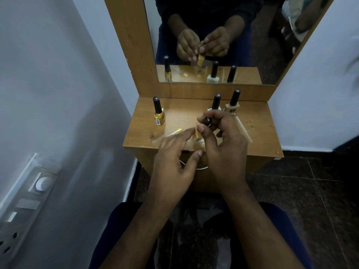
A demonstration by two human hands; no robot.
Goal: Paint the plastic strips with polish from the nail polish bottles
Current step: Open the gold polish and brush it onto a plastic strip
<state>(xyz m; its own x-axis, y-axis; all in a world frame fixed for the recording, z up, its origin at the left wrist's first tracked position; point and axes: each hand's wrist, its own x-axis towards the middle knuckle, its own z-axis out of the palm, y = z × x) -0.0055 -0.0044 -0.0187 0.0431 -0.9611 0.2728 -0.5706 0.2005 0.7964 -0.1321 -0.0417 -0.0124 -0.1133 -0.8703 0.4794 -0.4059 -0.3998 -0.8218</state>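
Observation:
On a small wooden dresser shelf (258, 131) stand a gold nail polish bottle (159, 113), a pale bottle (215, 104) and a beige bottle (232, 105), all with black caps. My right hand (223, 140) grips a black brush cap (206, 121) above the shelf. My left hand (172, 154) pinches a thin plastic strip (197, 131) with gold polish on it, right beside the brush. A gold-painted strip (175, 132) lies on the shelf to the left. A beige strip (242, 130) lies to the right.
A mirror (272, 45) in a wooden frame rises behind the shelf and reflects my hands and the bottles. A white wall with a switch panel (29, 193) is at my left. Dark tiled floor (310, 191) lies to the right, and my knees are below.

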